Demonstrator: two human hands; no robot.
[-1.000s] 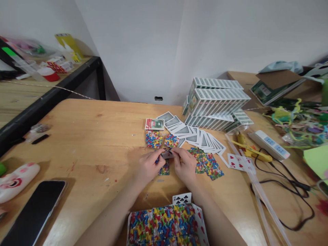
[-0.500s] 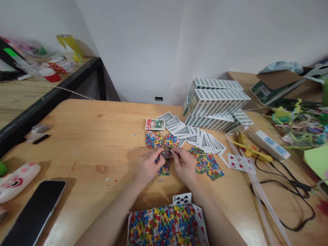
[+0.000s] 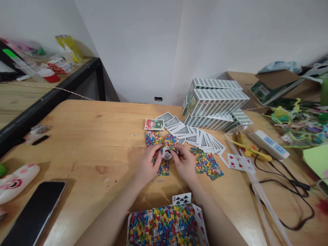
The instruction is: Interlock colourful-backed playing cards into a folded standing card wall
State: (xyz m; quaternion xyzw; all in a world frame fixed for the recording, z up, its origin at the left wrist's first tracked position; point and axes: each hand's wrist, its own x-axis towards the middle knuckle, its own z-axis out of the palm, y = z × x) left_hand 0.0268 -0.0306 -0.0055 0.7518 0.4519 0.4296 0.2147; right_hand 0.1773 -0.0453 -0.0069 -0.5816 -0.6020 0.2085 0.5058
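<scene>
Nearest, between the forearms, lies a block (image 3: 164, 222) faced with cards in a crowded red, blue and yellow pattern, with hearts pips showing along its right side. A ten of clubs (image 3: 181, 198) pokes out past its far edge. Well to the left, a black-screened phone (image 3: 34, 213) rests on the wooden bench (image 3: 102, 119), with a white, pink-spotted object (image 3: 22, 181) just beyond it.

Farther in, the left hand (image 3: 150, 164) and right hand (image 3: 186, 163) are close together but not touching, fingertips pinching a small playing card (image 3: 166, 153) between them, above the middle of the bench. The card looks bent; its value is too small to read. Under and near the hands lie a patterned card (image 3: 164, 168) and, to the right, more patterned cards (image 3: 212, 167).

At far right, clear plastic strips (image 3: 259, 186) cross a hearts card (image 3: 237, 161), beside a yellow glue gun (image 3: 260, 155), a black cable (image 3: 290, 192) and a white power strip (image 3: 269, 144).

Beyond the hands sit a red-and-green card box (image 3: 154, 124) and an overlapping trail of face-down cards (image 3: 191, 131). Behind these, striped green-and-white cartons (image 3: 220, 102) are stacked near the pale wall (image 3: 138, 51).
</scene>
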